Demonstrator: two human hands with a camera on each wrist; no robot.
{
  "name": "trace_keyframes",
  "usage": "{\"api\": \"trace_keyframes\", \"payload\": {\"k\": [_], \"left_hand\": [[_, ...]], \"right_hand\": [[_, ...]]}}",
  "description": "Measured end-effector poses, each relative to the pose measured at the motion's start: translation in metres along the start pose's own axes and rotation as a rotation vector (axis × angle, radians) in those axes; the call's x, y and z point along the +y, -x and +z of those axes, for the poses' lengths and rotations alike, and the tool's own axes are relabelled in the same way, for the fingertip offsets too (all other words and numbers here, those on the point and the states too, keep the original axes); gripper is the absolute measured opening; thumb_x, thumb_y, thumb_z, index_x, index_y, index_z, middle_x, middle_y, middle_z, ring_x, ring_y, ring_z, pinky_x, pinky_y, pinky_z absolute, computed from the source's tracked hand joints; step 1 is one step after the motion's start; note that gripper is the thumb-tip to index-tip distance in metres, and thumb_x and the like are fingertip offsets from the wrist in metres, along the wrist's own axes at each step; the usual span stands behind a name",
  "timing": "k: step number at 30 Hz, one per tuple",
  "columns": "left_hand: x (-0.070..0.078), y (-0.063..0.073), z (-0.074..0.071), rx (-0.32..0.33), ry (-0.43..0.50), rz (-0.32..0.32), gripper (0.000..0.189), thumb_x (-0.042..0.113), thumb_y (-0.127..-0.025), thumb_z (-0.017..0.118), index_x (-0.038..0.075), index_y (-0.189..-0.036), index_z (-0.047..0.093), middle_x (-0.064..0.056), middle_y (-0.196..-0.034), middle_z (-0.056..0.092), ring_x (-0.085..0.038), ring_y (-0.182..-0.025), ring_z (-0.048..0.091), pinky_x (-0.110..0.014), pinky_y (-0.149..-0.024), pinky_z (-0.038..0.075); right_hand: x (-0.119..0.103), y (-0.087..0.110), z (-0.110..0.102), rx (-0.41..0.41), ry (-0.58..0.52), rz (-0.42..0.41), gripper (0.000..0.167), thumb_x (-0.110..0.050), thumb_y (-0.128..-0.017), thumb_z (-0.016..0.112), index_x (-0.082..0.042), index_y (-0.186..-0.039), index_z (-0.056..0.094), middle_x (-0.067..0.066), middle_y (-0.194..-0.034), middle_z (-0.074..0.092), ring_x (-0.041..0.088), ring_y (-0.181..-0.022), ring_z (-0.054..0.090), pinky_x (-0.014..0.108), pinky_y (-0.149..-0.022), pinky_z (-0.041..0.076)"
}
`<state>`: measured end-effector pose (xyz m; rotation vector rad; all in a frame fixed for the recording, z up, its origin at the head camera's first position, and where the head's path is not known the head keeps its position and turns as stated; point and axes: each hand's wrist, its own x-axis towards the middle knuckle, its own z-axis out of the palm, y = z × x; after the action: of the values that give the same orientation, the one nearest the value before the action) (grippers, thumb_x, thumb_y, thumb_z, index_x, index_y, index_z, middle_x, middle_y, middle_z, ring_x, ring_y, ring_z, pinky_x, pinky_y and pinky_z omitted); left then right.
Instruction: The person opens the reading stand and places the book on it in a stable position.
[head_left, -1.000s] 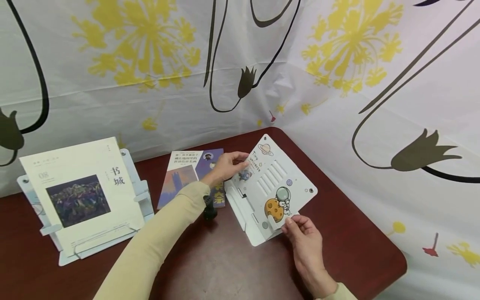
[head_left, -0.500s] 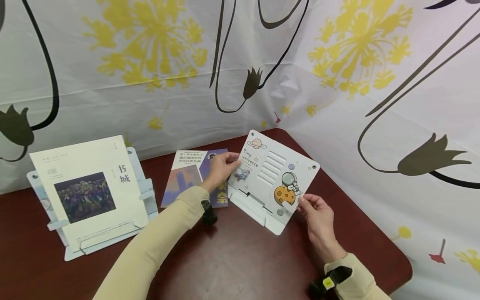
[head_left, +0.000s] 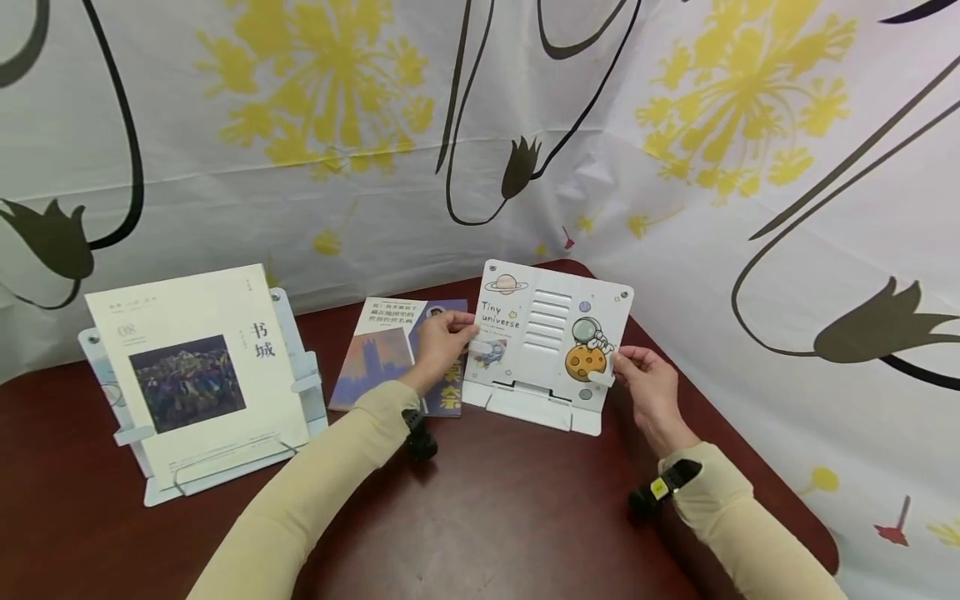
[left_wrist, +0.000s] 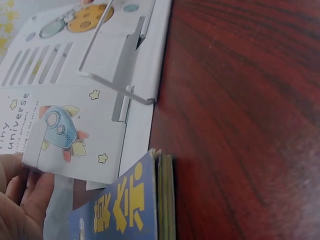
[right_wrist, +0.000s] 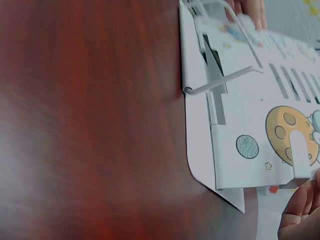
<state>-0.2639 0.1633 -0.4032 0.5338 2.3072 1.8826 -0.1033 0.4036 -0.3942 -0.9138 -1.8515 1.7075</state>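
Note:
A white metal book stand (head_left: 542,364) printed with "Tiny universe", a rocket and an astronaut stands with its panel tilted back. My left hand (head_left: 441,346) pinches its left edge by the side clip. On the opposite edge, my right hand (head_left: 651,387) pinches the stand beside the other clip. In the left wrist view, thumb and fingers of the left hand (left_wrist: 22,205) meet at the panel's edge near the rocket. The wire page holder (right_wrist: 225,80) juts out from the lower ledge in the right wrist view. No book lies on this stand.
A blue-and-white book (head_left: 375,358) lies on the dark red table (head_left: 495,517) just left of the stand, partly behind my left hand. Farther left, a pale blue stand (head_left: 306,375) bears a cream book (head_left: 202,300). A patterned cloth (head_left: 390,208) hangs behind the table.
The white book stand has turned counterclockwise between both hands, so its ledge now faces nearer to me. My right hand has moved up and away. The head view has shifted slightly left.

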Motion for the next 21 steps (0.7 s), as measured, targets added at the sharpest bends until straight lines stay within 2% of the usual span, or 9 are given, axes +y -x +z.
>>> {"api": "trace_keyframes", "payload": {"k": [10, 17, 21], "left_hand": [[-0.004, 0.002, 0.001, 0.033, 0.102, -0.040, 0.015, 0.009, -0.085, 0.069, 0.000, -0.098, 0.068, -0.016, -0.094, 0.069, -0.020, -0.078, 0.067, -0.027, -0.066, 0.057], [-0.004, 0.005, 0.003, 0.053, 0.076, -0.045, 0.015, 0.010, -0.086, 0.068, 0.000, -0.098, 0.068, -0.016, -0.091, 0.068, -0.019, -0.075, 0.067, -0.027, -0.064, 0.057], [-0.004, 0.005, 0.003, 0.067, 0.062, -0.049, 0.015, 0.011, -0.086, 0.068, 0.001, -0.097, 0.069, -0.015, -0.090, 0.068, -0.019, -0.075, 0.066, -0.027, -0.065, 0.057]], "right_hand": [[-0.010, -0.042, 0.016, -0.013, 0.082, -0.017, 0.008, -0.018, -0.091, 0.062, -0.013, -0.096, 0.059, -0.005, -0.088, 0.055, 0.007, -0.080, 0.052, 0.019, -0.071, 0.047], [-0.016, -0.063, 0.026, -0.008, 0.165, -0.041, 0.014, -0.019, -0.091, 0.061, -0.010, -0.101, 0.060, -0.005, -0.089, 0.053, 0.008, -0.083, 0.051, 0.019, -0.068, 0.045], [-0.019, -0.070, 0.032, -0.007, 0.197, -0.061, 0.018, -0.019, -0.091, 0.062, -0.007, -0.104, 0.061, -0.004, -0.088, 0.053, 0.009, -0.082, 0.051, 0.023, -0.070, 0.045]]}}
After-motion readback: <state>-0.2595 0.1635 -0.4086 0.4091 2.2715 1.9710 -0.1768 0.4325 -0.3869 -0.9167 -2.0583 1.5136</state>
